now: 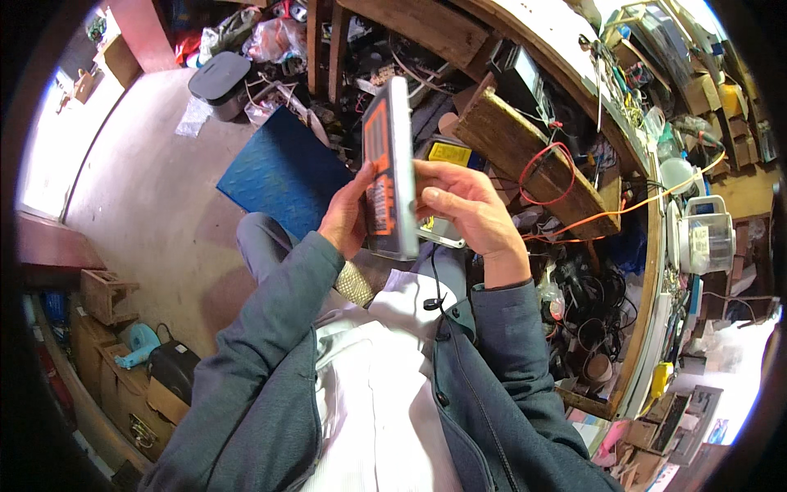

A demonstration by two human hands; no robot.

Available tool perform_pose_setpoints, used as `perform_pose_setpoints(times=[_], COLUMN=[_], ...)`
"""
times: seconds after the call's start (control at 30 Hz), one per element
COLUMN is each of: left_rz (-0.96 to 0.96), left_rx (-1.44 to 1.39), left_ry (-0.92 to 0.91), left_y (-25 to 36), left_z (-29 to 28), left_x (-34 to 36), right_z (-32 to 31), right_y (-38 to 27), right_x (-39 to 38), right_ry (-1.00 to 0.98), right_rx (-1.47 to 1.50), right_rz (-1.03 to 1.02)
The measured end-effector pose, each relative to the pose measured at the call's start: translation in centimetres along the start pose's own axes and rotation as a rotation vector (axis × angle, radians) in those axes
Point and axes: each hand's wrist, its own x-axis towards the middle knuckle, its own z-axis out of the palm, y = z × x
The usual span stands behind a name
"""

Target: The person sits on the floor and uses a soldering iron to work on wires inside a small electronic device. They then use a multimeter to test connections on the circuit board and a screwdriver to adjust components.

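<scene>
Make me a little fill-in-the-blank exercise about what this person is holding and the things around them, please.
1. The left hand holds a dark-faced slab with ____ markings.
2. The right hand is on the slab's ____ side.
3. The large flat sheet beyond the left hand is ____.
4. The clear plastic jug has a loop-shaped ____.

Missing words: orange; right; blue; handle.
</scene>
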Motion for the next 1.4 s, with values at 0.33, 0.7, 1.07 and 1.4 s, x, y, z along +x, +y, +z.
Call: perform_pose_setpoints(times=[0.33,0.7,1.07,1.4], left_rz=[0.005,-0.021,-0.031,-0.004], left_rx=[-0.211,-0.295,-0.340,-0.311], left_ry=[-0.225,-0.247,-0.300,-0.286], left_y=[-2.0,-1.7,-2.2,-2.1], left_z=[-6.4,-5.8,-7.1,-6.8], left_x=[3.3,2.8,3.5,3.6], right_z=[-1.8,-4.6,-3.1,-4.2], right_y=[0.2,4.2,7.0,7.0], right_x=[-0.4,-0.6,1.1,0.2], right_ry=[0.228,0.383,0.362,0.368], right_rx=[-0.198,-1.486,-1.650,-1.550], right_rz=[-0.051,-0.135,0.063,-0.068])
